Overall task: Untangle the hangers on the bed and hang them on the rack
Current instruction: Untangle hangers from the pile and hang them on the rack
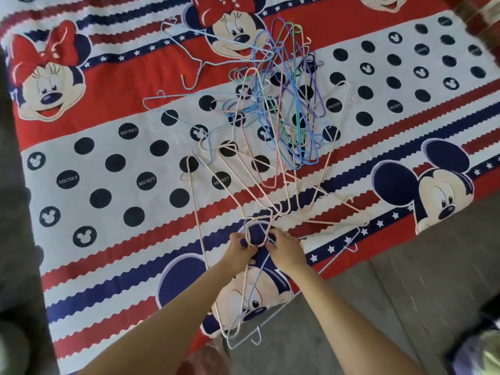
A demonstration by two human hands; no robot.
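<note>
Now | step: freeing pale hangers (pixel 259 201) at lower centre, hooks bunched | L hand (pixel 239 249) & R hand (pixel 285 249) both curled, pinching hook cluster | coloured tangle (pixel 284 104) upper centre, on bed (pixel 108 163) | rack not in view | tip: pick 1 hook, slide it out along the wires, don't yank.

tangled hangers (pixel 281 104) crowd mid-bed; bare sheet (pixel 108 185) on the left gives free passage.
</note>
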